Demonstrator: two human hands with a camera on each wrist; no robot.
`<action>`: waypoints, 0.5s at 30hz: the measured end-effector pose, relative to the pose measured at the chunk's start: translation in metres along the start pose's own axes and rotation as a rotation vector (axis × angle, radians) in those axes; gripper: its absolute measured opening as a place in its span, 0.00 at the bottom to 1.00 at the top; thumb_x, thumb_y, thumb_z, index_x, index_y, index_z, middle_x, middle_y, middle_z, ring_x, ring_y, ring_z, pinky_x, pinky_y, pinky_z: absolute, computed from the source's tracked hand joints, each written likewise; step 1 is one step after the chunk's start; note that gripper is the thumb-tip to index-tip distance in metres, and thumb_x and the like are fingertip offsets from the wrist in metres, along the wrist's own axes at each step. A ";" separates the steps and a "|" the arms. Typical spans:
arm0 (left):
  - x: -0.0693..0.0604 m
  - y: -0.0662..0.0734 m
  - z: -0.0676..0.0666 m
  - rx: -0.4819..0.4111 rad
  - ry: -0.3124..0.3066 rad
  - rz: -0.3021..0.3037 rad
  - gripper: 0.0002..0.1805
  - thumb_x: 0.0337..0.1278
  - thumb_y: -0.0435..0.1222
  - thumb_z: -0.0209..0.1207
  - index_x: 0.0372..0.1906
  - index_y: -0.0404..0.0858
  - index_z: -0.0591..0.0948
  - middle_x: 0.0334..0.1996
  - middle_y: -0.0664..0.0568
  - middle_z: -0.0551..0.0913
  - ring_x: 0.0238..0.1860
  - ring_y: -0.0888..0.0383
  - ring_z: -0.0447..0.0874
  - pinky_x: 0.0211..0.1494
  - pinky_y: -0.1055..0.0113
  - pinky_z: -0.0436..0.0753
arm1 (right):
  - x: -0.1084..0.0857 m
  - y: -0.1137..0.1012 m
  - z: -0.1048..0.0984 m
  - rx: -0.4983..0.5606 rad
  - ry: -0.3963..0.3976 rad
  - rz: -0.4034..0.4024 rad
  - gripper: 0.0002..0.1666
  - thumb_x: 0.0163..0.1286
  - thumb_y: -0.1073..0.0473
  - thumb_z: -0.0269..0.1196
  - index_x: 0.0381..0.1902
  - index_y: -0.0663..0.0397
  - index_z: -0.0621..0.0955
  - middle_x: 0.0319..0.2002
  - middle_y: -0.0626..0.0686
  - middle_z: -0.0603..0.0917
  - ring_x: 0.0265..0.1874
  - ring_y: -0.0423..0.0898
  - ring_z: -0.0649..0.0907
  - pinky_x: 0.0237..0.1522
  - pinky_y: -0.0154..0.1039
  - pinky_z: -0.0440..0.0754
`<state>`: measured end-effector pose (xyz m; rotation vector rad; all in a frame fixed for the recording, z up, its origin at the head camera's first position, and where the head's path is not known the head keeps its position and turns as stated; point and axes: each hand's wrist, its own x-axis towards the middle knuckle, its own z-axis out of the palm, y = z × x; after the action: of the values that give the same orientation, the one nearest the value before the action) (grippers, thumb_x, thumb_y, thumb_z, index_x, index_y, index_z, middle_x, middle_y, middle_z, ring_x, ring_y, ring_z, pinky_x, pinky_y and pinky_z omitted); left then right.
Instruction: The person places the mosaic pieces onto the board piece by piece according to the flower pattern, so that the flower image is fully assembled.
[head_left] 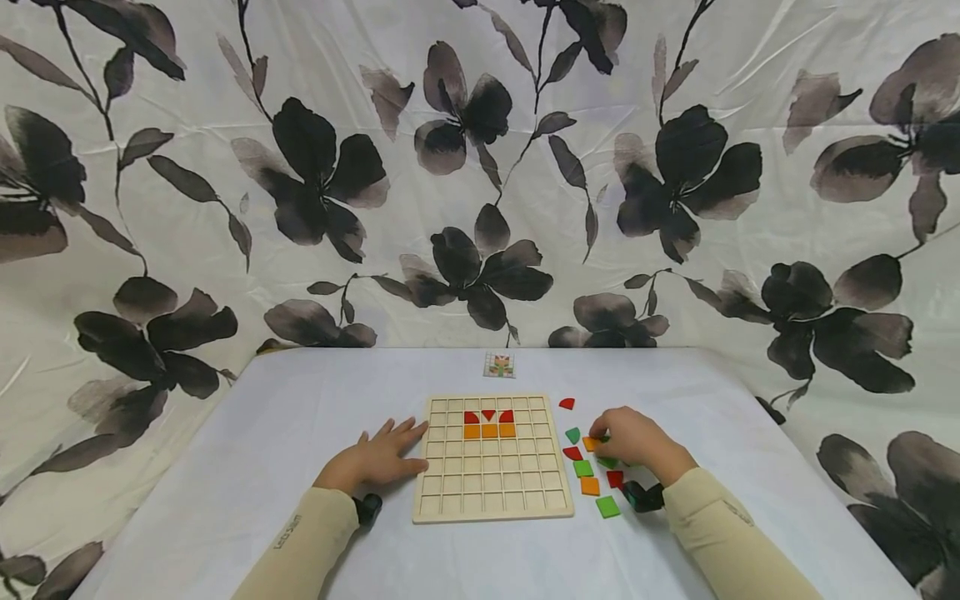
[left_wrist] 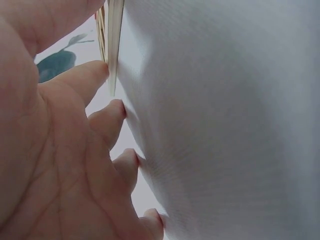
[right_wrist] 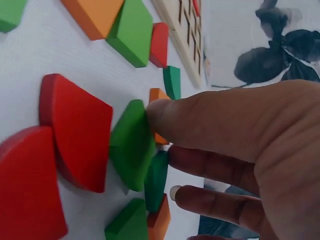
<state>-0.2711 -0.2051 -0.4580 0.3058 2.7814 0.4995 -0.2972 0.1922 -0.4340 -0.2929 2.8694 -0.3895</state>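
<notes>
A wooden grid board [head_left: 491, 496] lies on the table, with red pieces [head_left: 507, 417] and a row of orange squares [head_left: 490, 431] set in its upper cells. My left hand [head_left: 378, 460] rests at the board's left edge, fingers spread; in the left wrist view, fingertips touch the white cloth beside the board's side [left_wrist: 116, 45]. To the right of the board, my right hand [head_left: 637, 440] pinches an orange piece [right_wrist: 159, 137] between thumb and index finger among the loose pieces. A green piece [right_wrist: 132, 145] lies right by the thumb, and a dark green one [right_wrist: 156, 180] is below it.
Loose red [head_left: 567, 403], green [head_left: 607, 507] and orange [head_left: 590, 486] pieces are scattered right of the board. A small pattern card [head_left: 499, 365] lies behind it. Floral fabric [head_left: 487, 275] hangs at the table's back edge.
</notes>
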 end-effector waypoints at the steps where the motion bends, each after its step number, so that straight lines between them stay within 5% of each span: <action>1: 0.000 0.000 0.000 0.001 0.001 0.001 0.42 0.59 0.58 0.57 0.75 0.47 0.60 0.76 0.42 0.56 0.76 0.32 0.44 0.68 0.26 0.42 | 0.000 0.000 0.000 -0.011 0.004 -0.010 0.12 0.58 0.57 0.71 0.42 0.50 0.87 0.43 0.48 0.86 0.39 0.47 0.77 0.48 0.47 0.82; 5: -0.001 0.000 -0.001 0.003 0.005 -0.005 0.41 0.60 0.57 0.57 0.75 0.47 0.60 0.76 0.42 0.56 0.76 0.33 0.44 0.69 0.26 0.42 | 0.003 -0.002 0.000 -0.058 0.022 -0.060 0.14 0.58 0.57 0.70 0.43 0.52 0.86 0.41 0.47 0.86 0.37 0.45 0.77 0.48 0.46 0.81; 10: -0.003 0.002 -0.002 -0.006 0.001 -0.010 0.41 0.60 0.57 0.57 0.75 0.48 0.60 0.76 0.43 0.56 0.76 0.33 0.44 0.69 0.27 0.42 | 0.007 -0.008 -0.001 -0.055 0.044 -0.084 0.09 0.61 0.58 0.68 0.39 0.52 0.87 0.35 0.47 0.85 0.29 0.43 0.77 0.35 0.38 0.80; 15: -0.004 0.003 -0.003 -0.006 -0.002 -0.009 0.41 0.61 0.57 0.56 0.75 0.47 0.60 0.76 0.43 0.56 0.76 0.33 0.44 0.69 0.27 0.42 | 0.007 -0.031 -0.004 -0.027 0.156 -0.157 0.08 0.62 0.58 0.68 0.40 0.51 0.87 0.34 0.46 0.86 0.29 0.41 0.78 0.37 0.39 0.80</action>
<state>-0.2676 -0.2043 -0.4535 0.2925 2.7777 0.5047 -0.2995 0.1627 -0.4230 -0.5162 3.0154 -0.4199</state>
